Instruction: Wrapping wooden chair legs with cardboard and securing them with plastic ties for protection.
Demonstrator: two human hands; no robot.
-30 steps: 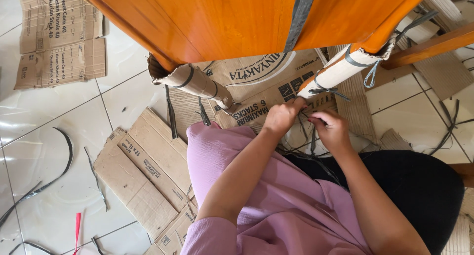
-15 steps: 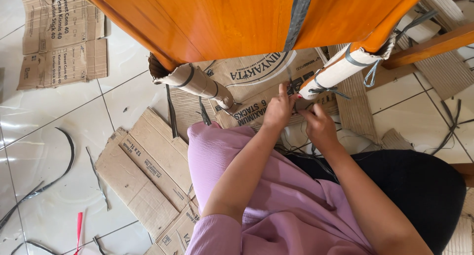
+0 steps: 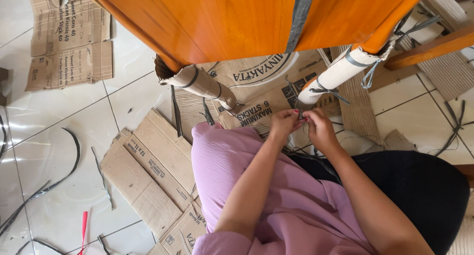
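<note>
— Orange wood fills the top of my feed: one glossy orange wooden furniture panel (image 3: 237,18), with two legs wrapped in pale cardboard. How many hands do you count?

— Two, both the wearer's. My left hand (image 3: 284,124) and right hand (image 3: 320,129) meet just below the right cardboard-wrapped leg (image 3: 335,75), fingertips pinched narrow together on a thin grey plastic strap (image 3: 299,113) at the leg's lower end. I cannot tell which hand grips it harder.

— And the other leg?

— The left cardboard-wrapped leg (image 3: 200,83) stands well apart, to the left, untouched. One dark grey band (image 3: 300,18) runs down the panel face.

— What about the floor?

— White tile floor (image 3: 59,131), with flattened brown cardboard sheets: one far left (image 3: 69,43), one near the pink-clad knee (image 3: 143,171), one printed sheet under the legs (image 3: 256,82). Several loose dark strap offcuts lie on the left, one curved (image 3: 74,151), plus a single small red strip (image 3: 83,225) at the near edge.
</note>
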